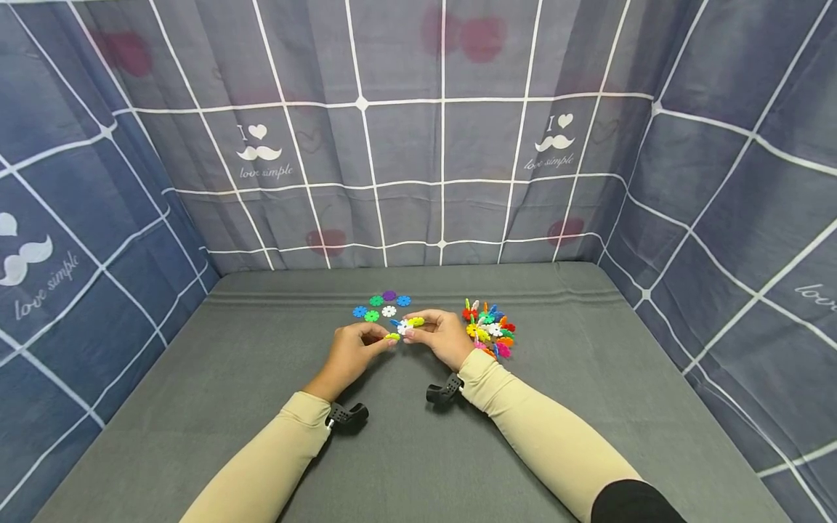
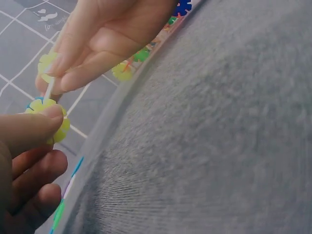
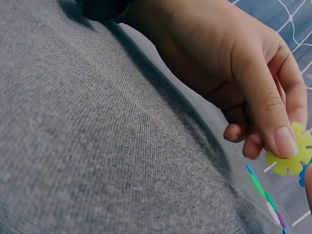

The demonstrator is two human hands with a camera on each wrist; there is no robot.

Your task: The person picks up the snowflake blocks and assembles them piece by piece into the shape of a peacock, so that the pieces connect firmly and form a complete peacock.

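Note:
Both hands meet over the table's middle. My left hand (image 1: 353, 356) pinches a yellow notched flower disc (image 2: 61, 128) between thumb and finger. In my right hand (image 1: 445, 338) is a small cluster of interlocking discs: a white disc (image 1: 404, 328) with a yellow disc (image 1: 415, 322) and a blue disc (image 1: 395, 322) on it. The right thumb presses the cluster's yellow disc in the right wrist view. In the left wrist view, the white disc shows edge-on between the two yellow ones, and the left hand's disc is right at its edge.
Beyond the hands several loose discs lie flat, among them a purple disc (image 1: 389, 296), a green disc (image 1: 371, 316) and a blue disc (image 1: 360, 311). Right of the right hand sits a multicoloured pile of discs (image 1: 503, 330). Checked curtains (image 1: 405, 145) enclose the grey cloth-covered table (image 1: 405, 450).

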